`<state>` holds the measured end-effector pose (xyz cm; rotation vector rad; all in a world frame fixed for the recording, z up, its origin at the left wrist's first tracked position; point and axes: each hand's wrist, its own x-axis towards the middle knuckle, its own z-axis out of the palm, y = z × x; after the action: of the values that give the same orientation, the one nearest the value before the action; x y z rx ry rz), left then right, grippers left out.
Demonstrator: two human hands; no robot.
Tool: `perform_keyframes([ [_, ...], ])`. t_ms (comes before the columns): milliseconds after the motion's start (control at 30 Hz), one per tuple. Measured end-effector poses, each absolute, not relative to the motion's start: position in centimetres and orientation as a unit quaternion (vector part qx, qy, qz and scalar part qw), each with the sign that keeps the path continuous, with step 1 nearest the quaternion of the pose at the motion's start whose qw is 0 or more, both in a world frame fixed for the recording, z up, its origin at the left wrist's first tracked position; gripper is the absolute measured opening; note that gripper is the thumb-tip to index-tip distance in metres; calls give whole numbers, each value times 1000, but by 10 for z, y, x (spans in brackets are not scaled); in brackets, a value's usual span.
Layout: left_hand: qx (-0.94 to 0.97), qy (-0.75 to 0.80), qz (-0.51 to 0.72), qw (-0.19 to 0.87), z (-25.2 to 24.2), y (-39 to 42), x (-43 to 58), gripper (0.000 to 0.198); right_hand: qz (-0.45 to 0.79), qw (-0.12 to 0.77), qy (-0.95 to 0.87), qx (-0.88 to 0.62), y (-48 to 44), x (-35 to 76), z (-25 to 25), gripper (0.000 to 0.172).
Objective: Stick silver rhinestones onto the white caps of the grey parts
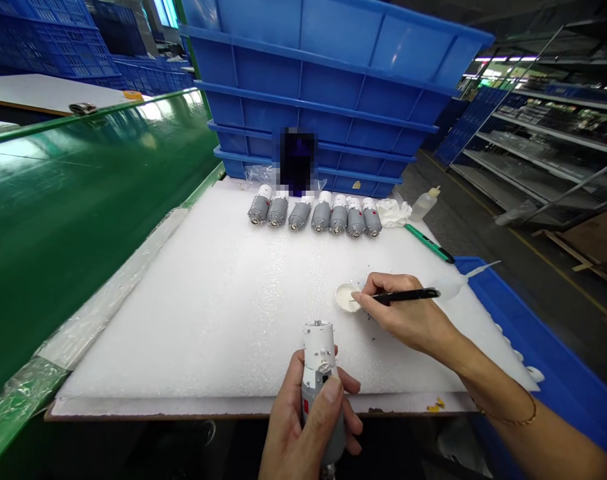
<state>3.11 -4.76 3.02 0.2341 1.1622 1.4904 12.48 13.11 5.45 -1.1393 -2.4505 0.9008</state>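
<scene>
My left hand [308, 420] is wrapped round a grey-and-white spacecraft model [319, 350], held upright at the table's front edge with its white end up. My right hand [403, 313] pinches a thin black pen-like tool [410, 295]. Its tip is at a small round white dish [344, 298], and my fingertips are at the dish's rim. Tiny dark bits are scattered on the foam around the dish. Several similar grey-and-white models [321, 217] lie in a row at the back of the table.
White foam sheet [193, 320] covers the table. Blue crates [323, 87] are stacked behind. At the right lie crumpled tissue [394, 212], a squeeze bottle [426, 203], a green cutter knife [430, 244] and a clear dropper bottle [450, 287]. A blue bin [548, 347] adjoins the right edge; a green conveyor [108, 180] runs left.
</scene>
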Motion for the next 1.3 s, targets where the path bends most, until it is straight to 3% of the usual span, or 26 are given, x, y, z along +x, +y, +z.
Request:
perform_keyframes([
  [267,121,467,638,600,28,-49,29,58,290,150,-863,-384,130,124,55,28],
  [600,49,360,703,611,21,-48,36,31,289,276,-848,-348,112,140,61,29],
  [767,60,349,702,618,29,-48,38,31,347,342,-799,-353,87,152,71,30],
  [933,50,326,681,653,29,-47,44,31,402,357,-774,-334,61,156,75,27],
  [1300,70,328,699,631,17,-45,57,35,385,358,-791,-313,59,154,67,26],
])
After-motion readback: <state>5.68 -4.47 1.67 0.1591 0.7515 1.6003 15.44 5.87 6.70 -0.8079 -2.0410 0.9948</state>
